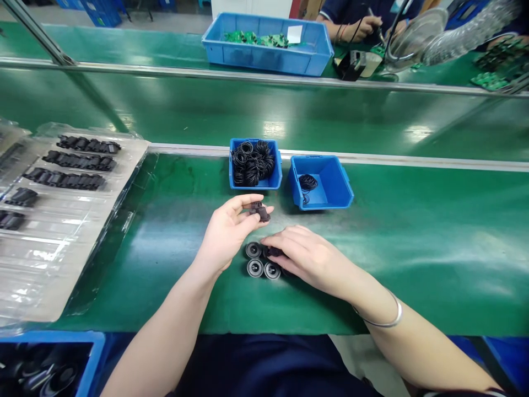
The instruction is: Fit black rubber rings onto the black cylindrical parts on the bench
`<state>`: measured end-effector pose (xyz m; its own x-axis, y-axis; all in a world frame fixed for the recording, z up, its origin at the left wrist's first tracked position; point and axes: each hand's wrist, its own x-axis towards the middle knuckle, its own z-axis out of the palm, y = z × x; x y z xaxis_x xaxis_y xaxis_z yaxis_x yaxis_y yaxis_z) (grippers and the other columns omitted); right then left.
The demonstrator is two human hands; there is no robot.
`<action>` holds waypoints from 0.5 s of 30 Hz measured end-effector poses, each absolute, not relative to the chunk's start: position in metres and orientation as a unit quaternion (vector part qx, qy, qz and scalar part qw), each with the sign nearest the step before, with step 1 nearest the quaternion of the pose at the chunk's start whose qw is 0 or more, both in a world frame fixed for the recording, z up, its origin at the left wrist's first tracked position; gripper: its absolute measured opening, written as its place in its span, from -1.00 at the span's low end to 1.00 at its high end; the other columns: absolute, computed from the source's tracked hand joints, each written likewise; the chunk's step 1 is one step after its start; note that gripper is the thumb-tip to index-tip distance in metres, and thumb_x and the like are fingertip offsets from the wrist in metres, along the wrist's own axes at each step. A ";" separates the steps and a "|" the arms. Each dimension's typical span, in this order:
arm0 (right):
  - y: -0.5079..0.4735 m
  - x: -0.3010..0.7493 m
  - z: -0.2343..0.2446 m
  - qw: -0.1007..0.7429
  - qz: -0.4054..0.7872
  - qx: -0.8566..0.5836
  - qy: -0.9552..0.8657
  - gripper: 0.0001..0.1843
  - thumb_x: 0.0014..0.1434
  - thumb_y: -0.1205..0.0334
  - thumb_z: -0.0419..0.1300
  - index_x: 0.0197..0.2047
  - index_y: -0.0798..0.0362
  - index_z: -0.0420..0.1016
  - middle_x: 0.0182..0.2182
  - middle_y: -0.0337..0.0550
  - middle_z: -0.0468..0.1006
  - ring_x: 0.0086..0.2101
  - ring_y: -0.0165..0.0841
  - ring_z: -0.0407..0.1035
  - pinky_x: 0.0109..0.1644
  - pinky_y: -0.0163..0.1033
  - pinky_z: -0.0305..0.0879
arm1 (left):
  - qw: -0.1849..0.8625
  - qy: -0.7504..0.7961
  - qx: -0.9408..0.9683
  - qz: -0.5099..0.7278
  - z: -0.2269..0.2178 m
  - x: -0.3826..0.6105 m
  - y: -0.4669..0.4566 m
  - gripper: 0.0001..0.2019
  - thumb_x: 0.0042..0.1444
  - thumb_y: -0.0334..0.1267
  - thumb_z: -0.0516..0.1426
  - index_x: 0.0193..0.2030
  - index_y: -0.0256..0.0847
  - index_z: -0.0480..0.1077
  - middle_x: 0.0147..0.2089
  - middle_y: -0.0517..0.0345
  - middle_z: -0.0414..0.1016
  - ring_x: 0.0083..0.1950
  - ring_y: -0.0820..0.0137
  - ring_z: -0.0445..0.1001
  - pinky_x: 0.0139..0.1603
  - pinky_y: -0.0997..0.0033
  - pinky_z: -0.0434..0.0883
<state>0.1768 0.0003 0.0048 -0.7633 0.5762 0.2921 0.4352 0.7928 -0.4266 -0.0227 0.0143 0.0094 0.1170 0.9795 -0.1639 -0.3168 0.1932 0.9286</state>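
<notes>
Being finger-pinched by left hand (pixel 229 223), black part (pixel 260 212) is presumably steadied; round parts (pixel 255 268) are clustered, likely for reach; right hand's (pixel 303 253) fingers curled, grip unclear.

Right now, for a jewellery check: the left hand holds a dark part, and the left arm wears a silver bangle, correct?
No: the head view shows the silver bangle on the right arm; the left hand does hold a dark part.
</notes>
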 end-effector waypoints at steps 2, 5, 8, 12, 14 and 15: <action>0.001 0.176 0.005 0.207 0.168 -0.275 -0.924 -0.72 0.38 0.35 0.13 0.14 0.16 0.38 -0.14 0.02 0.56 -0.12 -0.20 0.43 -0.02 -0.04 0.42 | 0.641 0.431 0.384 0.505 0.009 -0.023 0.015 -0.73 0.13 -0.37 0.23 -0.01 -0.30 0.45 -0.05 -0.01 0.59 0.10 0.16 0.58 0.08 0.18 0.55; 0.002 0.176 0.003 0.204 0.168 -0.275 -0.924 -0.71 0.38 0.35 0.13 0.15 0.16 0.37 -0.12 0.02 0.56 -0.11 -0.20 0.43 0.00 -0.04 0.41 | 0.643 0.431 0.385 0.503 0.009 -0.023 0.015 -0.72 0.13 -0.37 0.23 0.00 -0.29 0.44 -0.05 -0.02 0.59 0.11 0.16 0.57 0.10 0.15 0.54; 0.002 0.177 0.001 0.208 0.168 -0.276 -0.923 -0.73 0.39 0.34 0.13 0.14 0.16 0.36 -0.11 0.02 0.56 -0.11 -0.21 0.43 0.00 -0.05 0.41 | 0.644 0.432 0.384 0.501 0.010 -0.023 0.016 -0.72 0.13 -0.37 0.23 0.00 -0.29 0.44 -0.05 -0.01 0.60 0.10 0.17 0.58 0.11 0.16 0.53; 0.002 0.177 -0.001 0.214 0.173 -0.276 -0.921 -0.73 0.40 0.32 0.12 0.14 0.13 0.35 -0.09 0.01 0.56 -0.10 -0.22 0.43 0.01 -0.05 0.41 | 0.645 0.431 0.382 0.502 0.010 -0.022 0.016 -0.72 0.13 -0.38 0.23 0.00 -0.30 0.44 -0.07 -0.01 0.60 0.10 0.19 0.58 0.09 0.20 0.54; 0.002 0.176 -0.001 0.216 0.176 -0.274 -0.920 -0.72 0.40 0.33 0.12 0.15 0.12 0.35 -0.08 0.01 0.56 -0.09 -0.22 0.43 0.01 -0.05 0.41 | 0.645 0.430 0.383 0.502 0.011 -0.022 0.016 -0.72 0.13 -0.38 0.23 0.00 -0.30 0.44 -0.07 0.00 0.61 0.10 0.18 0.58 0.10 0.18 0.53; 0.002 0.176 -0.001 0.216 0.178 -0.272 -0.921 -0.72 0.39 0.33 0.12 0.16 0.12 0.35 -0.07 0.01 0.56 -0.09 -0.21 0.43 0.01 -0.05 0.41 | 0.645 0.429 0.383 0.502 0.010 -0.022 0.016 -0.72 0.13 -0.37 0.23 0.00 -0.29 0.44 -0.06 -0.01 0.61 0.10 0.18 0.57 0.11 0.17 0.53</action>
